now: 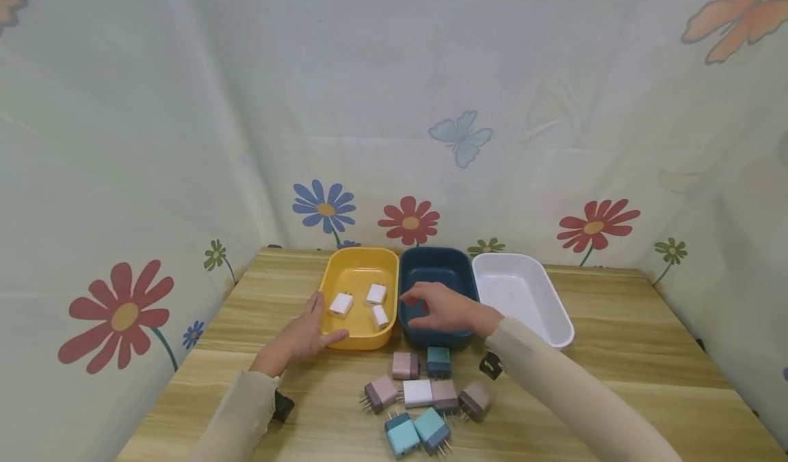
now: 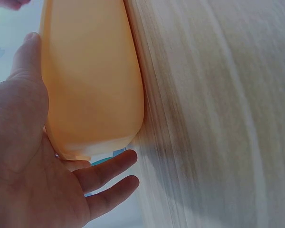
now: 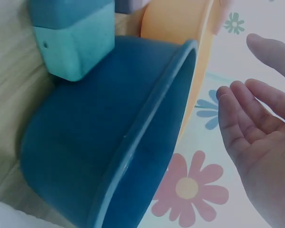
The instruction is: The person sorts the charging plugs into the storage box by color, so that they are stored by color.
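My left hand (image 1: 306, 335) rests against the near left corner of a yellow bin (image 1: 363, 343), thumb along the rim and fingers spread on the outer wall. Three white charger plugs (image 1: 341, 304) lie inside that bin. Over a dark blue bin (image 1: 440, 255) hovers my right hand (image 1: 444, 308), with fingers loosely bent. The right wrist view shows nothing between the thumb and fingers of this hand (image 3: 261, 118). A teal plug (image 3: 76, 47) sits on the wood just in front of the blue bin (image 3: 99, 114).
On the wooden table (image 1: 622, 352), a white bin (image 1: 554, 311) stands right of the blue one. Several plugs lie loosely in front of the bins: pink ones (image 1: 380, 392), light teal ones (image 1: 403, 436) and a white one (image 1: 417, 393). A flowered cloth (image 1: 369, 106) hangs behind.
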